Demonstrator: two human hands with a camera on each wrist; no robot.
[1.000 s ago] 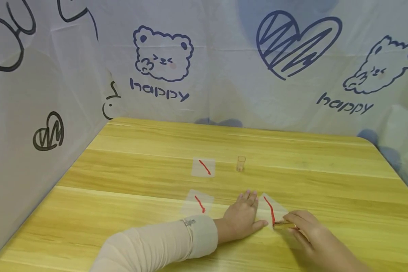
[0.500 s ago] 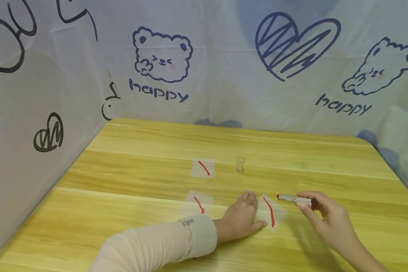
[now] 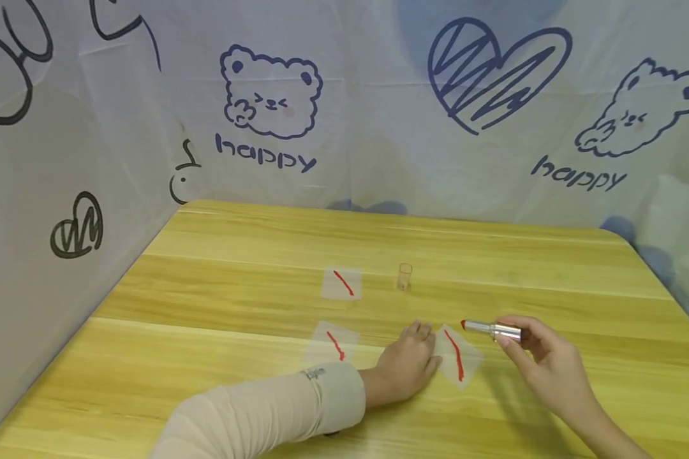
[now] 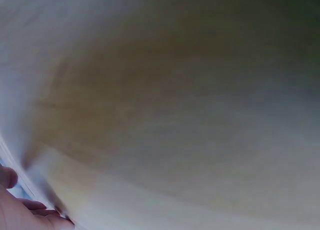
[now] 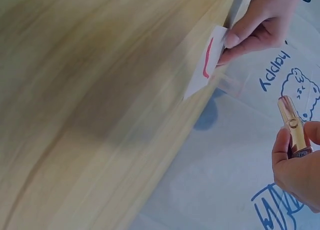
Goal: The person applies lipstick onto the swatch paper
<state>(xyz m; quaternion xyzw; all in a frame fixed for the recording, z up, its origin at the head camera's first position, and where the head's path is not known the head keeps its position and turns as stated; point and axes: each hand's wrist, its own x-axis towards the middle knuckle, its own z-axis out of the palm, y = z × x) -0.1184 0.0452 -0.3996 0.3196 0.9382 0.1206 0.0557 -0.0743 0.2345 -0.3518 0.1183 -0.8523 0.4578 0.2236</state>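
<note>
In the head view, my right hand [image 3: 545,360] holds an uncapped lipstick [image 3: 490,329] by its silver base, red tip pointing left. The right wrist view shows the lipstick [image 5: 292,122] clear of the table, between thumb and fingers. My left hand [image 3: 407,363] rests on the table at the left edge of a white paper square [image 3: 467,354] with a red line on it. A gap shows between its thumb and fingers in the left wrist view, where that hand [image 4: 30,210] fills only the lower corner. Whether it grips the paper's edge is unclear.
Two more paper squares, a far one [image 3: 327,284] and a nearer one [image 3: 318,344], lie to the left, each with a red line. A small clear cap [image 3: 404,276] stands on the wooden table [image 3: 235,236]. Printed cloth [image 3: 379,140] hangs behind.
My right hand has lifted the lipstick off the right-hand paper, then drifted slightly up and left. My left thumb has drawn in toward the fingers. The red line there has stopped growing.
</note>
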